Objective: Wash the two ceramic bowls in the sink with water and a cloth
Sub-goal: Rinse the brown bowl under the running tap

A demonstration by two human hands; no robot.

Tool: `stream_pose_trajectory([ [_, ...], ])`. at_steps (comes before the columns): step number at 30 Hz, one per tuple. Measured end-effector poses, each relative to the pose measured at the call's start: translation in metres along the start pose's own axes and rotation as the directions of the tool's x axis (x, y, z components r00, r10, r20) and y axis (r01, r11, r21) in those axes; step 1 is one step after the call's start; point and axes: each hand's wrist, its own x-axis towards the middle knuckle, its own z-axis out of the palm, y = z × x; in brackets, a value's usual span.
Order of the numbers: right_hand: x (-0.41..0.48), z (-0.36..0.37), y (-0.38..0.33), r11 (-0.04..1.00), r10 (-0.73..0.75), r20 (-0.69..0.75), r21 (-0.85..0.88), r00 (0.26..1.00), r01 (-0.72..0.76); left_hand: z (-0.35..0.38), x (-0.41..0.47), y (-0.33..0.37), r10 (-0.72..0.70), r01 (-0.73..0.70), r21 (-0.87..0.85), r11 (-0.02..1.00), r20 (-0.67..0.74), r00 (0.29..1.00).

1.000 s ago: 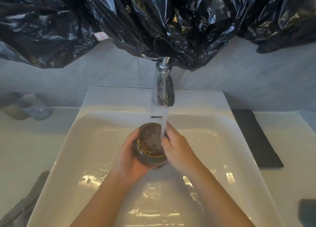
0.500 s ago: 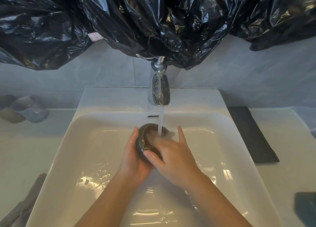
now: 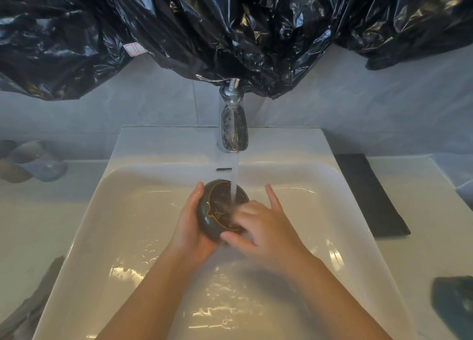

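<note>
Head view recorded the right hand (image 3: 266, 232) with its fingers (image 3: 271, 195) spread. The little finger stood straight and clear, the thumb lay against the near rim, and the middle fingers reached inside the bowl (image 3: 212, 219). Blur prevented confirming how hard they pressed. No cloth was seen in that hand, so this was judged bare-finger rubbing of the interior.

Left of those fingers, the left hand (image 3: 190, 227) cupped the bowl's outer wall. One digit ran up its side and the remainder were hidden beneath. The bowl was held above the basin and tilted toward the wearer, probably so that the stream of water (image 3: 234, 178) struck the inside where the fingers worked.

Beyond the fingertips stood the tap (image 3: 233, 124), running. Around and below both hands lay the sink (image 3: 153, 145), wet across its floor.

Well left of the fingers, grey fabric (image 3: 33, 306) was cut off by the frame edge. Well to their right lay a dark mat (image 3: 368, 196) and a teal object (image 3: 453, 298), too blurred to name. Either soft item might be the cloth. The second bowl could not be identified. Black plastic sheeting (image 3: 230, 32) covered the wall above.
</note>
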Motion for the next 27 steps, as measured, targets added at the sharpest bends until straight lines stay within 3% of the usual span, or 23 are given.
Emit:
stream_pose_trajectory([
  [3,0.004,0.007,-0.003,0.99,-0.002,0.012,-0.143,1.0,0.004,0.001,0.0,0.0,0.009,-0.009,0.01,1.0,0.024,1.0],
  [5,0.005,0.011,-0.002,0.989,0.007,0.012,-0.15,1.0,-0.006,-0.001,0.001,0.003,0.03,-0.03,0.008,1.0,0.018,0.999],
  [9,0.009,0.011,-0.001,0.993,0.0,0.087,0.121,0.996,-0.01,-0.001,0.002,0.008,0.105,-0.105,0.012,0.994,-0.015,0.994],
  [12,0.012,0.014,-0.001,0.926,-0.011,0.05,0.378,0.999,-0.009,0.0,0.003,0.008,0.163,-0.163,0.023,0.986,-0.014,0.986],
  [14,0.013,0.015,0.004,0.93,-0.027,0.049,0.367,0.998,0.007,-0.003,0.004,0.01,0.127,-0.127,0.03,0.991,-0.024,0.992],
  [18,0.01,0.016,0.015,0.988,-0.121,0.032,0.104,0.992,0.117,-0.011,0.0,0.018,-0.032,0.03,0.115,0.993,0.02,0.999],
  [20,0.011,0.016,0.013,0.969,-0.086,0.021,0.235,0.996,0.079,-0.01,-0.004,0.017,0.034,-0.043,0.14,0.989,0.068,0.997],
  [23,0.014,0.018,0.006,0.833,0.026,0.019,0.552,0.999,-0.032,-0.007,-0.004,0.009,0.1,-0.116,0.131,0.985,0.119,0.988],
  [25,0.014,0.017,0.005,0.793,0.048,0.002,0.608,0.999,-0.039,-0.003,-0.002,0.003,0.101,-0.122,0.173,0.977,0.126,0.987],
  [27,0.012,0.017,0.013,0.853,0.012,-0.013,0.521,1.0,-0.003,-0.001,-0.001,0.004,0.094,-0.108,0.175,0.979,0.086,0.992],
])
